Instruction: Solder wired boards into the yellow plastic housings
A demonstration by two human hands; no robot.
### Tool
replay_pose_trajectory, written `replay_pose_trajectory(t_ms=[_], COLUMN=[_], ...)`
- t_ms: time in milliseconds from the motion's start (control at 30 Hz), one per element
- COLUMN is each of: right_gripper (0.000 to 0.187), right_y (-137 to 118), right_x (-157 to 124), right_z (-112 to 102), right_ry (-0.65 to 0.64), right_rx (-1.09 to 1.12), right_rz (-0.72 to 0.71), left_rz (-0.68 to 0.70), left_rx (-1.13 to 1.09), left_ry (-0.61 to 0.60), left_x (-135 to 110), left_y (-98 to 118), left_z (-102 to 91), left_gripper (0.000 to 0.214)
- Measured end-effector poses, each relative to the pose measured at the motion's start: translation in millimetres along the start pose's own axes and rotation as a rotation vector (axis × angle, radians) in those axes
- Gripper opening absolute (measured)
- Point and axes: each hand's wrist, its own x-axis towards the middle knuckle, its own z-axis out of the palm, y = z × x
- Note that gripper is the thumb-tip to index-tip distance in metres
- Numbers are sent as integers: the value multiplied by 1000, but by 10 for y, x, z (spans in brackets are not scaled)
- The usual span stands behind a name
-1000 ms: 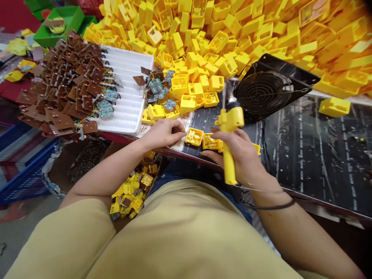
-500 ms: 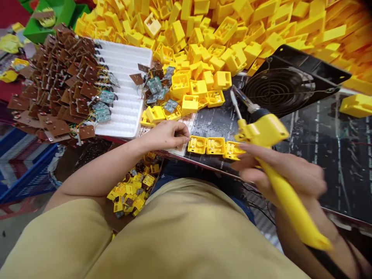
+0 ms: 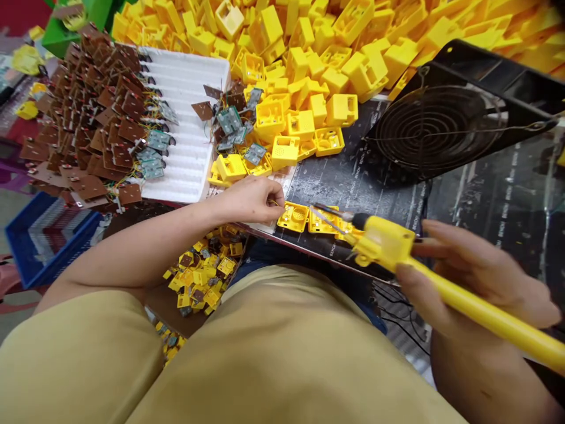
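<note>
My right hand [image 3: 489, 271] is closed around a yellow soldering gun [image 3: 391, 240]. Its metal tip and a thin feed tube point left, over the middle and right-hand casings of a short row on the bench. Three small open yellow casings lie there: a left one [image 3: 293, 218], a middle one [image 3: 321, 219] and a right one partly hidden behind the gun. My left hand [image 3: 251, 200] rests at the bench edge by the left casing. Its thumb and forefinger are pinched together on what looks like a thin wire [image 3: 275, 204].
A large heap of yellow casings [image 3: 304, 65] covers the back. Brown circuit boards [image 3: 97, 129] are piled on a white ridged foam tray [image 3: 185, 126] at left. Green boards [image 3: 229, 121] lie beside it. A black fan [image 3: 435, 126] stands at right. Below is a box of casings [image 3: 205, 274].
My right hand has brought the soldering gun down, its tip swinging from pointing up and away to lying over the casing row. My left hand keeps its pinch beside the left casing. The view has shifted slightly.
</note>
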Motion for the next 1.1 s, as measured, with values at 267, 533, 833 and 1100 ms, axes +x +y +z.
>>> replay_pose_trajectory(t_ms=[267, 533, 833, 1100], right_gripper=[7, 7, 12, 14], right_y=[-15, -114, -22, -60], right_x=[111, 266, 177, 137], right_z=[219, 209, -41, 64], right_ry=[-20, -105, -123, -154], right_rx=[52, 9, -145, -36], right_rz=[-297, -409, -313, -215], left_rz=[31, -29, -22, 45], left_rx=[9, 79, 196, 284], left_ry=[53, 7, 22, 41], left_x=[29, 27, 28, -23], left_y=[-31, 64, 78, 60], left_z=[17, -29, -6, -17], left_gripper=[9, 11, 14, 14])
